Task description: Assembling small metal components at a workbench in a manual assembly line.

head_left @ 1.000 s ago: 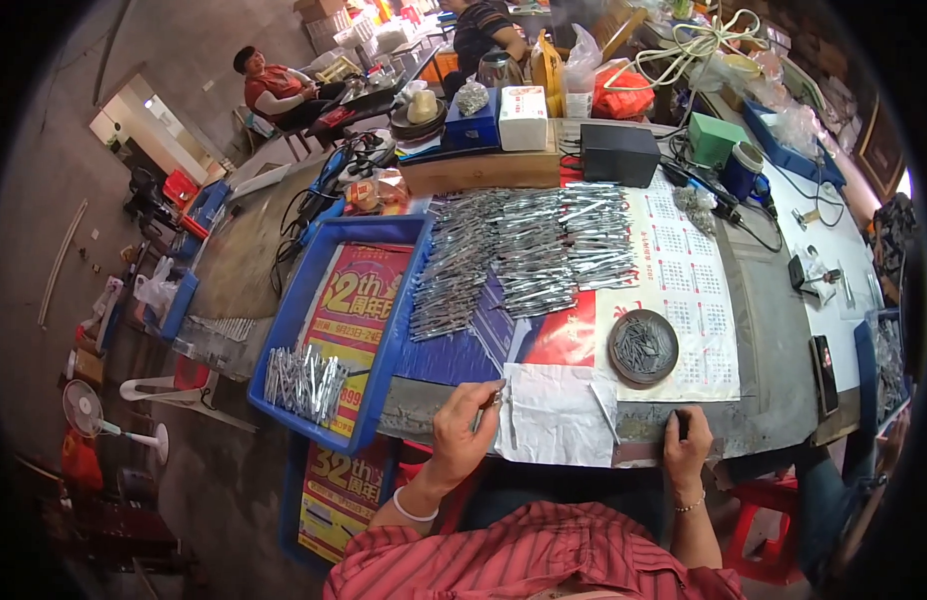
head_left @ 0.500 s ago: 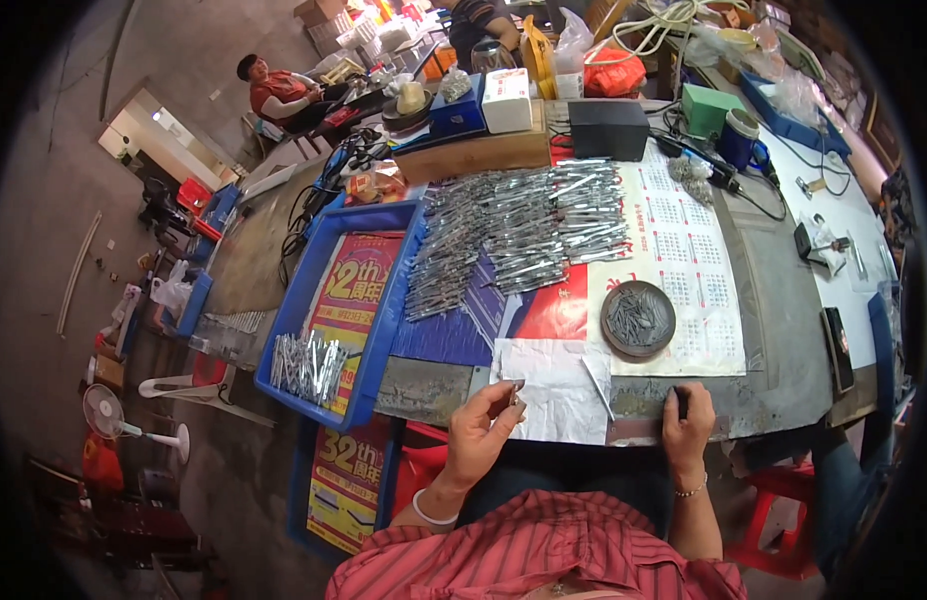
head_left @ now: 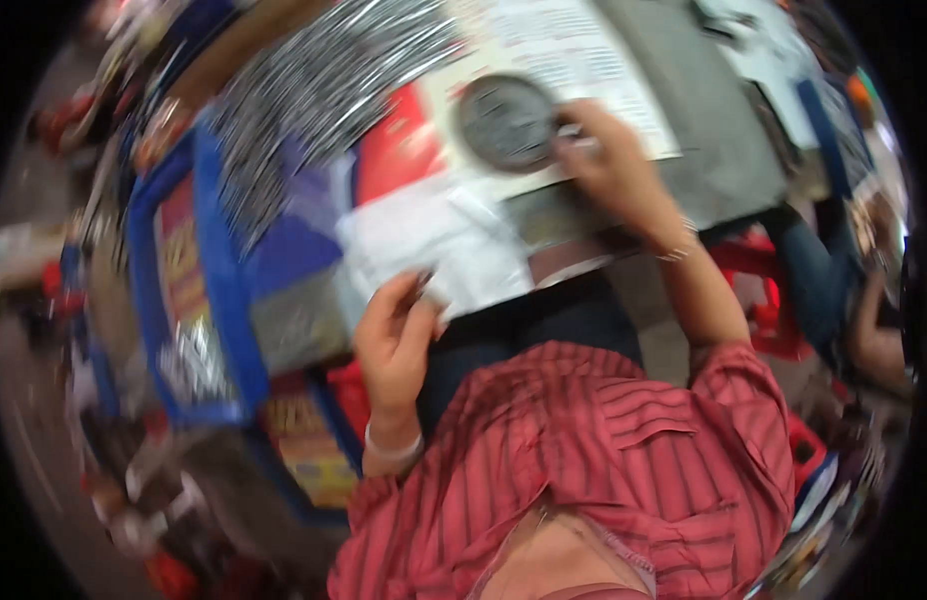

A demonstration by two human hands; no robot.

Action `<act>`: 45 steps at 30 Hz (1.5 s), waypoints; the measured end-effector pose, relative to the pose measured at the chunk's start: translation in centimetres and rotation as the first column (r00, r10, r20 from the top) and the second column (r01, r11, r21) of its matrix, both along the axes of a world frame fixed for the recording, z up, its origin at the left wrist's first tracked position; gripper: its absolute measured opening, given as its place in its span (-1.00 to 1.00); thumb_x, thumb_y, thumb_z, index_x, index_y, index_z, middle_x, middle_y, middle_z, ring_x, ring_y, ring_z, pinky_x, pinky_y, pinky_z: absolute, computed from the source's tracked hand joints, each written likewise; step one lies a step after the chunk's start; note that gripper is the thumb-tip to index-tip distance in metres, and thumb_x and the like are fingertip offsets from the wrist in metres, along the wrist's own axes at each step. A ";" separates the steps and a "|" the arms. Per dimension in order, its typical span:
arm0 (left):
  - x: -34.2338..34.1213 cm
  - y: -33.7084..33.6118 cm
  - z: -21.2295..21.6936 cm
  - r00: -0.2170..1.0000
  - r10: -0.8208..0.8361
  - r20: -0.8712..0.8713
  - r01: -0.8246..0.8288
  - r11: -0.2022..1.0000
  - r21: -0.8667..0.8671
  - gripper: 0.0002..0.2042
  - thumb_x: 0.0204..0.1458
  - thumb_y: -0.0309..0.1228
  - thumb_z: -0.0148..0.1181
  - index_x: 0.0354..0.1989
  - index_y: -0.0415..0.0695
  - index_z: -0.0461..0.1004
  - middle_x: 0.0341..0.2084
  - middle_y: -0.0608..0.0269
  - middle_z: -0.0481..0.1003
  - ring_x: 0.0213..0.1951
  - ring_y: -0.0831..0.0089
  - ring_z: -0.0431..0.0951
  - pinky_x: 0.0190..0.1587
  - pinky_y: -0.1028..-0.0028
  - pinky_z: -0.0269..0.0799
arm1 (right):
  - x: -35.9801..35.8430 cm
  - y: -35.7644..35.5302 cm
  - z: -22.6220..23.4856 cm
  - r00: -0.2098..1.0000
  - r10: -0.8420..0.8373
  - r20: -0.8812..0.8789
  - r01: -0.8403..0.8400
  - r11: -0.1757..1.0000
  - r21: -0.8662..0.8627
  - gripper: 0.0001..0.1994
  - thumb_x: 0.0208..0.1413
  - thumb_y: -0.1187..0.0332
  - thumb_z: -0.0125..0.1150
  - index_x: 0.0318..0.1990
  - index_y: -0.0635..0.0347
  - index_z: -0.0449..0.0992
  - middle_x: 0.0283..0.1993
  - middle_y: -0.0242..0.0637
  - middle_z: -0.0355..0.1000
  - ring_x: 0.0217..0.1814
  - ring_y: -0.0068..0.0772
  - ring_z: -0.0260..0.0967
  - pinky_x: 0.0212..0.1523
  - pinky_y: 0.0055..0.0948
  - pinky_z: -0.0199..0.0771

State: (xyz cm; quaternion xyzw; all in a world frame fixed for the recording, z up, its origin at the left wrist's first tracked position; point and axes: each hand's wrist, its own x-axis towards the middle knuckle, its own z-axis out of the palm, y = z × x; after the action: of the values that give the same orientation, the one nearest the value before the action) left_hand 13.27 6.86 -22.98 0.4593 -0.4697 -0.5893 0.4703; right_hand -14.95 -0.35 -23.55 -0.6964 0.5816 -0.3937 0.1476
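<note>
My left hand point(head_left: 396, 335) is over the near left part of a white paper sheet point(head_left: 434, 245), thumb and fingers pinched together. Something small and dark shows at its fingertips, too blurred to name. My right hand point(head_left: 609, 165) is at the right rim of a round dark dish point(head_left: 507, 122) that holds many small grey metal pins. Its fingers are curled and closed, with a pale glint among them; what they hold is blurred. Beyond the paper lies a broad layer of thin silvery metal pieces point(head_left: 314, 85).
A blue tray point(head_left: 224, 290) with silvery pieces point(head_left: 199, 360) stands at the left. Under the dish is a printed calendar sheet point(head_left: 624, 95). A dark phone-like slab point(head_left: 774, 125) lies at the right. A red stool point(head_left: 769, 290) and another person's arm point(head_left: 869, 330) are beyond the right edge.
The view has swung and blurred. My right hand has moved from the table's near edge forward to the dish's rim. My left hand stays pinched by the paper.
</note>
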 end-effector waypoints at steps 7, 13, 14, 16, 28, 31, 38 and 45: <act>1.3 1.2 -4.0 0.973 0.119 0.196 -0.108 0.992 -0.065 -0.76 0.11 -0.51 0.04 -0.04 -0.27 0.40 -0.45 0.36 0.45 -0.54 0.72 0.32 -0.54 0.75 0.20 | 3.3 -6.4 -3.2 0.867 0.107 -0.487 -0.072 0.993 0.091 -0.77 -0.17 0.42 0.17 -0.29 0.26 0.44 -0.37 -0.13 0.44 -0.34 -0.13 0.48 -0.37 -0.18 0.44; 0.9 0.3 -2.4 0.979 -0.067 0.193 0.061 0.997 0.035 -0.78 0.13 -0.52 0.05 -0.05 -0.26 0.42 -0.47 0.31 0.45 -0.54 0.63 0.34 -0.50 0.66 0.27 | 2.1 -7.0 -3.1 0.811 0.061 -0.583 -0.035 0.998 0.056 -0.87 -0.09 0.43 0.11 -0.35 0.26 0.43 -0.33 -0.18 0.42 -0.30 -0.19 0.47 -0.33 -0.26 0.41; 0.9 0.1 -2.3 0.980 -0.058 0.188 0.053 0.998 0.030 -0.78 0.13 -0.52 0.05 -0.05 -0.26 0.42 -0.47 0.31 0.45 -0.54 0.63 0.34 -0.50 0.66 0.27 | 2.0 -7.0 -3.0 0.817 0.061 -0.573 -0.018 0.997 0.080 -0.87 -0.08 0.43 0.10 -0.36 0.26 0.44 -0.33 -0.18 0.42 -0.30 -0.20 0.47 -0.33 -0.26 0.41; 0.9 -0.2 -2.2 0.990 -0.054 0.132 0.043 0.995 0.088 -0.77 0.13 -0.52 0.05 -0.04 -0.26 0.41 -0.49 0.32 0.44 -0.54 0.64 0.34 -0.49 0.67 0.28 | 2.2 -7.4 -2.8 0.832 0.060 -0.551 0.007 0.993 0.119 -0.87 -0.09 0.43 0.10 -0.36 0.28 0.45 -0.33 -0.18 0.44 -0.30 -0.21 0.47 -0.33 -0.26 0.43; 0.3 -0.3 -2.2 0.986 -0.029 0.165 0.020 0.998 0.055 -0.77 0.13 -0.53 0.05 -0.04 -0.26 0.42 -0.47 0.29 0.45 -0.54 0.64 0.35 -0.50 0.67 0.29 | 1.7 -6.9 -2.1 0.910 0.062 -0.411 0.000 0.989 0.150 -0.86 -0.14 0.47 0.11 -0.39 0.35 0.40 -0.37 -0.07 0.44 -0.30 -0.04 0.46 -0.35 -0.17 0.45; 0.2 -0.2 -2.3 0.988 -0.040 0.151 0.029 0.997 0.072 -0.77 0.13 -0.52 0.05 -0.04 -0.26 0.41 -0.48 0.30 0.45 -0.54 0.64 0.35 -0.50 0.67 0.29 | 1.2 -6.6 -2.2 0.935 0.044 -0.353 -0.004 0.994 0.112 -0.83 -0.16 0.48 0.12 -0.37 0.36 0.38 -0.39 -0.04 0.44 -0.30 0.00 0.46 -0.35 -0.13 0.45; 0.0 -0.4 -2.3 0.990 -0.023 0.139 0.015 0.998 0.057 -0.77 0.13 -0.52 0.05 -0.03 -0.24 0.40 -0.48 0.31 0.45 -0.55 0.65 0.34 -0.52 0.68 0.27 | 0.9 -7.0 -2.4 0.972 0.054 -0.227 -0.029 0.993 0.112 -0.82 -0.21 0.50 0.11 -0.38 0.36 0.35 -0.43 0.04 0.41 -0.31 0.10 0.42 -0.33 -0.09 0.44; 0.7 -0.9 -3.1 0.993 -0.051 0.107 0.050 0.999 0.008 -0.77 0.06 -0.59 0.07 -0.08 -0.31 0.43 -0.38 0.23 0.50 -0.44 0.61 0.45 -0.40 0.64 0.38 | -0.1 -7.3 -1.4 0.994 0.054 0.095 -0.071 0.979 0.191 -0.80 -0.23 0.46 0.06 -0.38 0.36 0.44 -0.43 0.07 0.42 -0.36 -0.06 0.42 -0.30 -0.16 0.40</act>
State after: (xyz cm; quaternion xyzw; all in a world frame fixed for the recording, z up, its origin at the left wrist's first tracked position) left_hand 13.96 5.93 -26.04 0.4794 -0.5041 -0.5769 0.4281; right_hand -15.10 -7.66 -24.91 -0.6784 0.5877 -0.3612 0.2529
